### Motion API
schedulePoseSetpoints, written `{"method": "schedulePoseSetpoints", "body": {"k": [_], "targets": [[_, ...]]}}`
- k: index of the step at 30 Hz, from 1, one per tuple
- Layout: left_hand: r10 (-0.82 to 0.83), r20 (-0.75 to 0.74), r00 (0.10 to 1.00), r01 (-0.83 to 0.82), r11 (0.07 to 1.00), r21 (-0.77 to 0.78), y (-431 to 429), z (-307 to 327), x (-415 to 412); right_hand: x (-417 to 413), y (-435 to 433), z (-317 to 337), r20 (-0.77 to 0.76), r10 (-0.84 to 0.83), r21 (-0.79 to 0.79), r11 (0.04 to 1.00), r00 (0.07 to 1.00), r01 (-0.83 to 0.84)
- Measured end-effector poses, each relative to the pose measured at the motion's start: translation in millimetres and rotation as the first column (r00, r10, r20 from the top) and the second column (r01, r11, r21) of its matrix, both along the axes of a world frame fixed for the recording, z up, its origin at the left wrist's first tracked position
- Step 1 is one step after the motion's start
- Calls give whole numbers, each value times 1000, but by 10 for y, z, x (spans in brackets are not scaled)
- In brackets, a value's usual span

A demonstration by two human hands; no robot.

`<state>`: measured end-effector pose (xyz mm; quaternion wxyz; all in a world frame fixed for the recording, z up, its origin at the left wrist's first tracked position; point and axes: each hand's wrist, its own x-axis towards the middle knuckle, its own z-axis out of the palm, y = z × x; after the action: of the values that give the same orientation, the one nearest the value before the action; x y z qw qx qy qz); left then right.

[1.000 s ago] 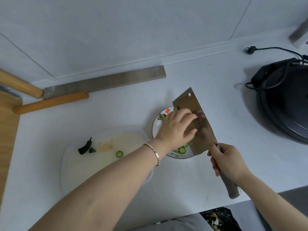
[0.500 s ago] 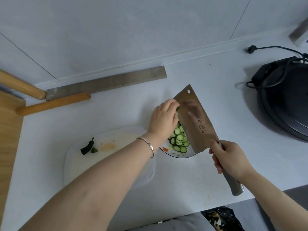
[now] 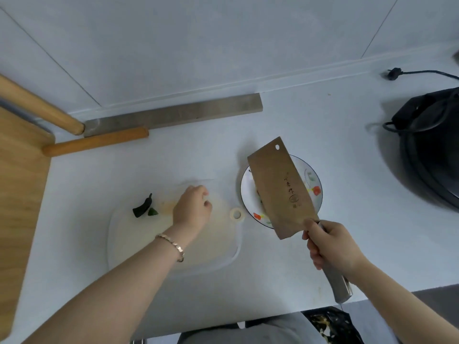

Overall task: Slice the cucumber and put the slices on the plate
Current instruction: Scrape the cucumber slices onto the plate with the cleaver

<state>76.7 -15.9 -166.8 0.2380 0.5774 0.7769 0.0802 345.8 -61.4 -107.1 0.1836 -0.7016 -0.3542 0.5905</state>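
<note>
Hands work over a white counter. The left hand [image 3: 192, 209] hangs above the far part of a translucent white plastic cutting board [image 3: 154, 249], fingers curled downward; whether they pinch anything cannot be told. A dark green cucumber end [image 3: 141, 207] and a small green offcut [image 3: 152, 211] lie on the board's far left corner. The right hand [image 3: 331, 247] grips the steel handle of a broad rectangular cleaver [image 3: 278, 187], whose tilted blade covers much of a round flower-patterned white plate [image 3: 315, 181] just right of the board, near the counter's middle, hiding what lies on it.
</note>
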Motion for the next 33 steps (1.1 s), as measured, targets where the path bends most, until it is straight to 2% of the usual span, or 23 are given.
{"method": "schedulePoseSetpoints", "body": {"k": [2, 5, 7, 10, 14, 17, 19, 22, 24, 26, 28, 30, 33], "targets": [[96, 3, 995, -95, 992, -77, -230, -94, -303, -176, -80, -116, -70, 19, -69, 997, 997, -24], [140, 112, 984, -127, 985, -116, -395, -184, -495, -442, -207, -317, -139, 79, -138, 985, 987, -99], [99, 170, 980, -79, 990, -120, -423, -193, -505, -591, -278, -440, -158, 112, -179, 974, 981, -140], [21, 167, 986, 1, 992, -130, -417, -191, -461, -722, -352, -548, -163, 150, -230, 955, 975, -186], [27, 166, 986, -10, 995, -100, -384, -219, -397, -740, -391, -583, -144, 238, -225, 937, 961, -266], [61, 114, 992, -43, 988, -148, -378, -197, -369, -730, -382, -553, -116, 231, -197, 948, 966, -251], [86, 101, 991, -74, 990, -118, -384, -144, -352, -705, -356, -505, -99, 174, -163, 968, 980, -189], [48, 204, 978, -69, 993, 96, -298, 25, -167, -577, -229, -368, -19, 92, -34, 995, 996, -92], [-51, 293, 955, -19, 973, 232, -187, 130, 71, -466, -93, -242, 82, 53, 72, 996, 995, -59], [-166, 365, 916, 52, 952, 301, -87, 215, 354, -355, 65, -118, 166, -2, 159, 987, 986, -25], [-250, 379, 891, 156, 953, 261, -23, 257, 605, -255, 201, -21, 213, -51, 215, 977, 976, 4], [-291, 315, 904, 263, 956, 127, 19, 264, 754, -172, 278, 45, 229, -88, 252, 967, 969, 28], [-265, 253, 930, 259, 964, 56, 19, 245, 676, -141, 295, 72, 243, -80, 258, 966, 967, 15]]}}
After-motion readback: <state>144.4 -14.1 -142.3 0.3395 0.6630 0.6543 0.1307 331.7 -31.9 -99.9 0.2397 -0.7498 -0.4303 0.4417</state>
